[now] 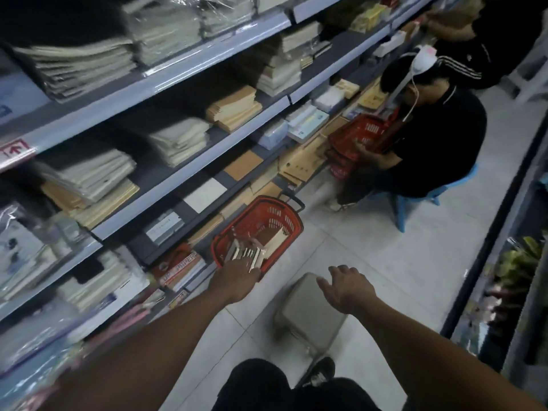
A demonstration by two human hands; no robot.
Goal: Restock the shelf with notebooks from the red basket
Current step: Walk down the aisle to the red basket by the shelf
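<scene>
The red basket (268,223) sits mid-frame against the shelf (189,170), bare floor to its right. My left hand (237,277) grips notebooks (249,256) at its rim; my right hand (347,287) hovers, fingers spread

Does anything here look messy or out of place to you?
Mostly the notebooks in the red basket on the floor: they stand on edge and lean unevenly instead of lying flat. The left hand reaches into them. Several shelf stacks sit skewed, edges not lined up. Nothing looks spilled or damaged.

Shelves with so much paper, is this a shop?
Probably a stationery shop: long shelves hold stacked notebooks and paper, a red basket stands on the floor, and a shelf edge carries a label.
</scene>
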